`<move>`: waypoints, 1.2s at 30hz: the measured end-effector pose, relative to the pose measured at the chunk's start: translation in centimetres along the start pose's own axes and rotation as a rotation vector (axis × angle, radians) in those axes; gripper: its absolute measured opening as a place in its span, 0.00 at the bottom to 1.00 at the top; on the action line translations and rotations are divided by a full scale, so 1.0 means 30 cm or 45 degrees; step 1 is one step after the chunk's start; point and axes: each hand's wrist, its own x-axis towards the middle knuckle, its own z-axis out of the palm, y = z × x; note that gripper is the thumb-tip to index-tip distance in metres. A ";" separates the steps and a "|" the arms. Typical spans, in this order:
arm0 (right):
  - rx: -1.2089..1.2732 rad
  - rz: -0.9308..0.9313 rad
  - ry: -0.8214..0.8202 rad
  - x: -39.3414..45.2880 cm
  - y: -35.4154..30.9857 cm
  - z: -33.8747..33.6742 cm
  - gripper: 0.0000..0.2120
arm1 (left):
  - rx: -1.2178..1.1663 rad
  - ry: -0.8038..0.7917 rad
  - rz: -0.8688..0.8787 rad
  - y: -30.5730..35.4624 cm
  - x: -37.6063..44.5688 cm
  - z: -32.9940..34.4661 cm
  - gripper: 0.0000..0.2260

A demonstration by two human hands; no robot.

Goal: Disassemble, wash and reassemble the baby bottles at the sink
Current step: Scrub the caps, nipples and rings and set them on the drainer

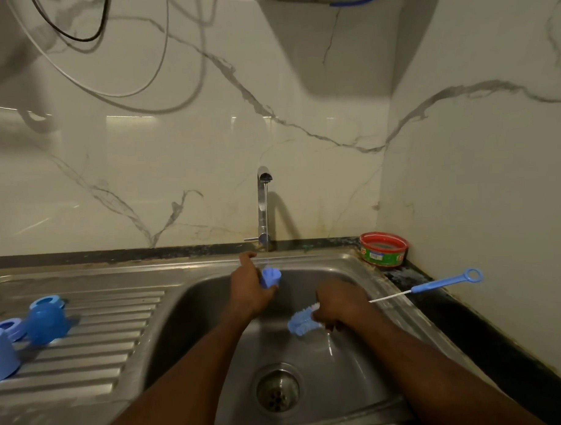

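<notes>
My left hand holds a small light-blue bottle part under the thin stream of water from the tap, over the back of the steel sink basin. My right hand grips a blue-and-white bristled brush lower in the basin, bristles pointing left. On the draining board at the left lie a blue cap, a light-blue ring and a light-blue cup-shaped piece at the frame's edge.
A thin blue-handled brush lies across the sink's right rim and the dark counter. A red and green tub stands in the back right corner. The drain sits at the basin's front. Marble walls close the back and right.
</notes>
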 end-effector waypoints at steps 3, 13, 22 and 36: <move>-0.003 -0.009 0.002 -0.004 -0.001 -0.005 0.10 | -0.025 -0.005 0.046 -0.007 0.011 -0.001 0.40; -0.033 -0.013 0.057 -0.005 -0.010 -0.009 0.11 | 0.407 -0.226 0.143 -0.003 -0.013 -0.031 0.24; -0.052 -0.030 0.136 -0.025 -0.017 -0.040 0.15 | 0.493 -0.213 0.119 -0.019 -0.022 -0.049 0.19; 0.145 -0.027 0.194 -0.060 -0.072 -0.068 0.13 | 0.486 -0.176 -0.022 0.015 -0.079 -0.121 0.21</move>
